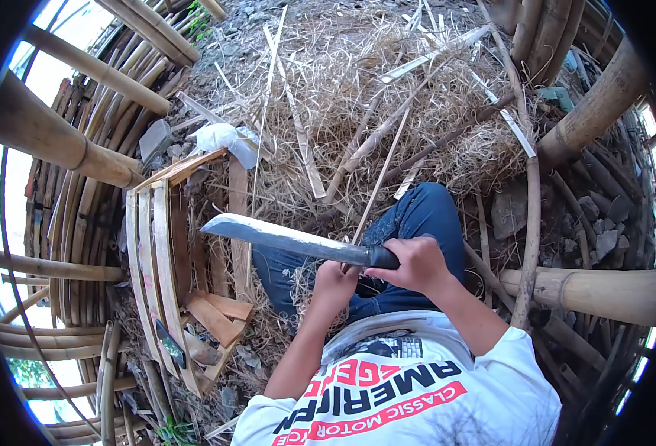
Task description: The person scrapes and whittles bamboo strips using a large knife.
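A machete (283,238) with a long, pale-edged blade lies across the front of my lap, its tip pointing left. My right hand (415,264) is wrapped round its dark handle (383,257). Close beside it, my left hand (334,285) is closed just under the base of the blade, on the near end of a thin bamboo strip (384,172). The strip runs forward from there, past the blade, over the shavings. My fingers partly hide where strip and blade meet.
Curly bamboo shavings (328,97) cover the ground ahead, with loose split strips among them. A wooden slatted crate (163,253) stands at my left, with a white plastic bag (226,141) beyond it. Thick bamboo poles (588,111) surround me on both sides. Broken stones (606,241) lie at right.
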{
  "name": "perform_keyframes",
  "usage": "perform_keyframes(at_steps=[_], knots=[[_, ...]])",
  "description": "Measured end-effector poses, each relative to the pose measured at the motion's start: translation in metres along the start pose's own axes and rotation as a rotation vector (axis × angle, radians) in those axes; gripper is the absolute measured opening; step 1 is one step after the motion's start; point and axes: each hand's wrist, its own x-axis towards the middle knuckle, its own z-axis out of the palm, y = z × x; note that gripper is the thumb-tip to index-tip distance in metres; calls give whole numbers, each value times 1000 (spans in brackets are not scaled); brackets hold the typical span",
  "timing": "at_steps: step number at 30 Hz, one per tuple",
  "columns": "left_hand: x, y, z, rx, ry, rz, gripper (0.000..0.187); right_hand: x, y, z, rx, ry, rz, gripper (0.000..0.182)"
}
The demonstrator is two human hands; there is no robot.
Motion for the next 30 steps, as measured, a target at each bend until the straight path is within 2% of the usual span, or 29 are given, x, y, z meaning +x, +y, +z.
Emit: perform_keyframes(at_steps=[4,8,10,14,17,23,26,28,30], knots=[[-7,9,-7,83,-61,-115,26,5,0,7,-95,1,-40,50],[-8,5,1,2,-28,-101,27,8,5,9,-157,24,-21,50],[-9,3,3,10,38,-51,27,12,14,6,-213,36,8,51],[-14,-6,6,41,59,-75,27,21,42,0,-224,39,119,54],[-13,-8,8,56,91,-23,28,23,48,-2,-290,21,124,55],[-7,-9,7,139,96,-50,25,6,31,14,-171,0,95,58],[-4,-16,9,75,137,-4,22,-5,25,32,-192,-25,13,59],[-4,-17,6,-29,116,-90,20,-4,22,37,-204,-26,6,59],[-4,-20,6,-46,116,-85,20,-1,23,38,-222,-62,1,60]])
